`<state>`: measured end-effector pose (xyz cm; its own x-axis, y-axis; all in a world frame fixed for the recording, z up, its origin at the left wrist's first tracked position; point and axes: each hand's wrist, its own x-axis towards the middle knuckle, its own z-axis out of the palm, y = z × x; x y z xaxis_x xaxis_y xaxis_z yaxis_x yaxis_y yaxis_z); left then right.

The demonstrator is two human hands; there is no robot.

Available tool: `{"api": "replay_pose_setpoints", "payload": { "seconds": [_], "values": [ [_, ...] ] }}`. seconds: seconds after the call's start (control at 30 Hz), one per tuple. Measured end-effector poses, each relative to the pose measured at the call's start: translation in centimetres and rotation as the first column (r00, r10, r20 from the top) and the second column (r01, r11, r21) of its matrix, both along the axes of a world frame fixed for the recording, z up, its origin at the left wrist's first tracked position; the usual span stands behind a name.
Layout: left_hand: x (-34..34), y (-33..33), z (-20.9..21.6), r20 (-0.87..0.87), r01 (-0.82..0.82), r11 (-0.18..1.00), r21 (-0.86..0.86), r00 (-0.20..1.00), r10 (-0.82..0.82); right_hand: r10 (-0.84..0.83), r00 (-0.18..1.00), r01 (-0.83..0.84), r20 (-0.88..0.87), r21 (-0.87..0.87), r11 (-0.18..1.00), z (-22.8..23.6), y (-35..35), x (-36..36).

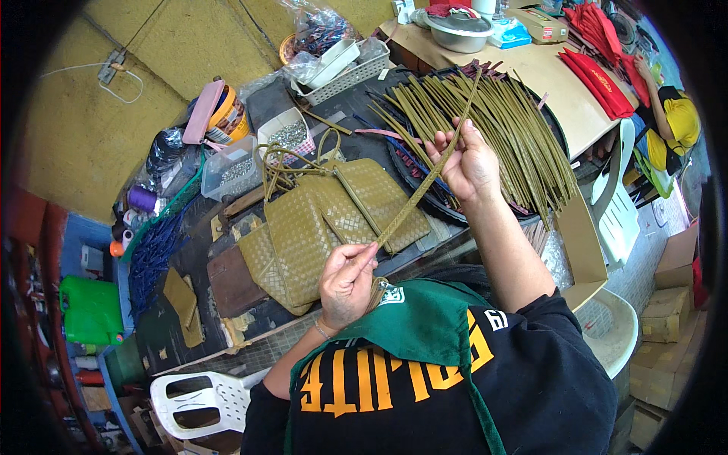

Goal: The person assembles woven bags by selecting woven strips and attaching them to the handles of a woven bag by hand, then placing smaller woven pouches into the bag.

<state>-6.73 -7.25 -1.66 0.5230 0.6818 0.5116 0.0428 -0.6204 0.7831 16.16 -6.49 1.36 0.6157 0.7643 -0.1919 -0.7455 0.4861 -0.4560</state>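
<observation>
A long, narrow olive strap (417, 197) runs slantwise between my two hands. My left hand (347, 287), close to my chest, pinches its lower end. Higher up and to the right, my right hand (467, 162) holds the strap between thumb and fingers, and its tip rises past them. Behind it, a thick bundle of similar olive straps (523, 144) lies fanned out on a round dark tray (560, 121). Left of the strap, woven olive bag pieces (299, 220) with thin cord handles (284, 161) rest on the dark worktable (227, 216).
Metal bits fill a pink-and-white basket (287, 135) and a clear tub (231, 171) at the back left. Purple thread (142, 199) stands beyond. White plastic chairs (201, 406) are nearby. A person in yellow (679, 125) sits at the far right, by a second table (584, 114).
</observation>
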Motion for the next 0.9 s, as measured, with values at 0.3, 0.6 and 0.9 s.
{"api": "replay_pose_setpoints", "payload": {
  "seconds": [0.3,0.6,0.9],
  "values": [
    [-0.2,-0.5,-0.1,0.012,-0.009,1.0,-0.026,1.0,0.01,0.018,0.997,-0.015,0.078,-0.029,0.999,-0.3,-0.2,-0.1],
    [0.5,0.2,0.0,0.027,0.014,0.987,-0.16,1.0,-0.009,0.719,0.512,-0.562,0.469,-0.45,0.694,-2.2,-3.5,-6.4],
    [-1.2,1.9,2.3,-0.213,0.137,0.786,-0.602,0.922,-0.324,0.646,0.68,-0.547,0.347,-0.348,0.762,-1.9,-4.3,-4.4]
  ]
}}
